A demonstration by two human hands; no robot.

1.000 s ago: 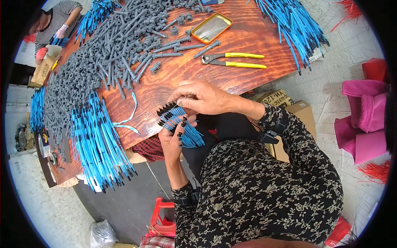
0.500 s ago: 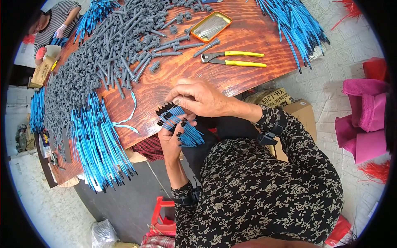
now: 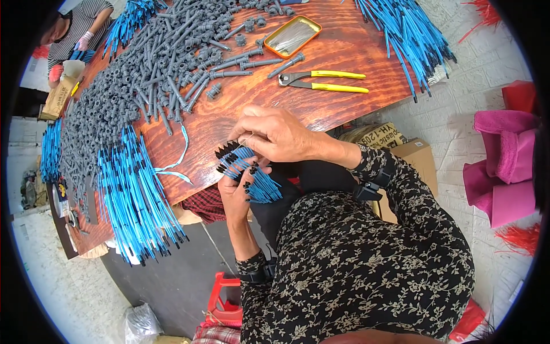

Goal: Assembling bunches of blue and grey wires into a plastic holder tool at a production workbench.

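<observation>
In my left hand (image 3: 234, 202) is a fan of short blue sticks with black tips (image 3: 264, 187), held in front of me at the table's near edge. My left fingers wrap round it, and its free ends hang toward my lap. Over the upper black tips, my right hand (image 3: 276, 136) is closed in a pinch. Whatever lies between its thumb and forefinger is too small to make out. On the table beyond lie yellow-handled end-cutting pliers (image 3: 326, 81) and an orange-rimmed tin of thin metal pins (image 3: 293, 36).
A large heap of grey plastic bolt-like pieces (image 3: 123, 86) covers the table's left side. Long blue sticks (image 3: 134, 198) hang over the near left edge, and another bundle (image 3: 404, 40) sits at the far right. A blue ribbon (image 3: 184, 146) lies nearby. At far left sits another person (image 3: 86, 26).
My two hands stay almost in place at the bundle, with only slight finger movement. The other person's hands at far left shift a little.
</observation>
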